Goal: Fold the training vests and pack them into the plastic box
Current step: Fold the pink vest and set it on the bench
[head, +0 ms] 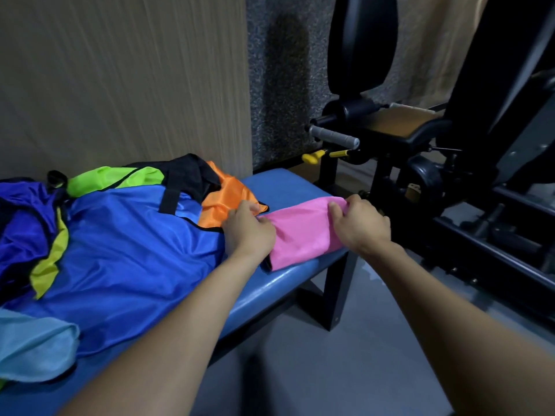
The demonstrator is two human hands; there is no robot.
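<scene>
Both hands' grip clenches the pink vest [303, 232], left hand [249, 228] hiding its edge, right hand [359, 223].

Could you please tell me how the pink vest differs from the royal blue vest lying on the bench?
The pink vest is folded into a compact rectangle, while the royal blue vest lies spread open and far larger. The left hand and right hand both grip the pink vest; neither grips the blue one. The pink vest sits at the end of the bench, with the blue one overlapped by other vests. Both are shiny fabric resting on the bench.
</scene>
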